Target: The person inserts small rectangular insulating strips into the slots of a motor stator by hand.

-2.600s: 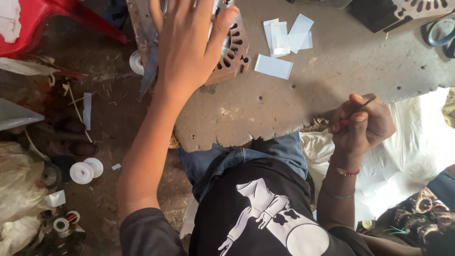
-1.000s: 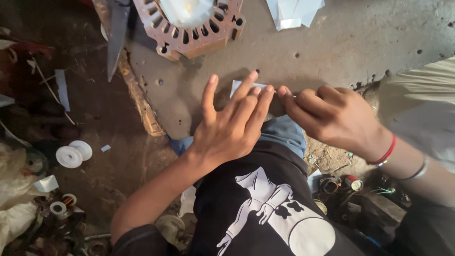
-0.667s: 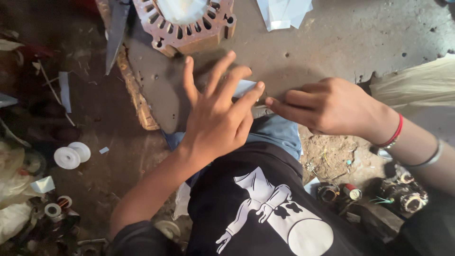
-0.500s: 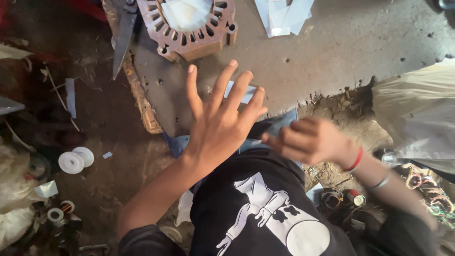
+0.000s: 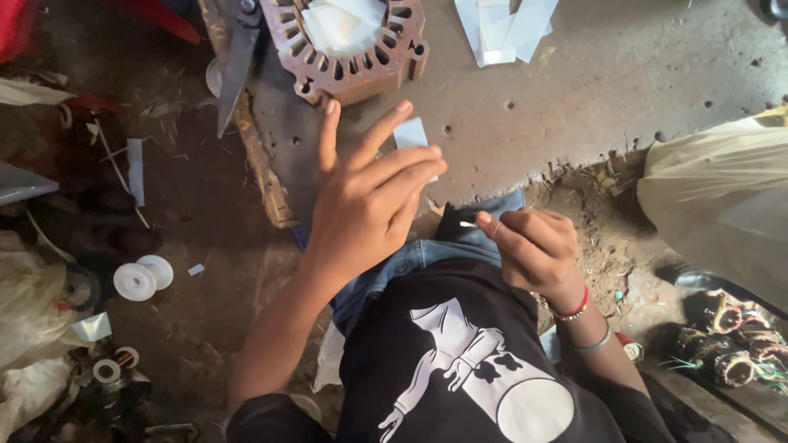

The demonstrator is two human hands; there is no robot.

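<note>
My left hand (image 5: 365,205) is spread flat at the near edge of the grey slab (image 5: 624,90), fingers apart. Its fingertips lie against a small white paper piece (image 5: 410,131). My right hand (image 5: 529,250) hovers over my lap, off the slab, with thumb and forefinger pinched on a thin white strip (image 5: 467,223). A rusty slotted motor stator (image 5: 345,49) with white paper in its bore stands just beyond my left hand.
Several cut white paper pieces (image 5: 502,29) lie at the back of the slab. A long metal blade (image 5: 236,66) rests at its left edge. White spools (image 5: 139,279) and tape rolls (image 5: 107,371) sit on the dirt floor left; a pale sack (image 5: 722,205) and wire coils (image 5: 730,353) right.
My right hand has pulled back from the slab edge toward my lap, pinching the strip. My left hand has spread its fingers and stays on the paper piece.
</note>
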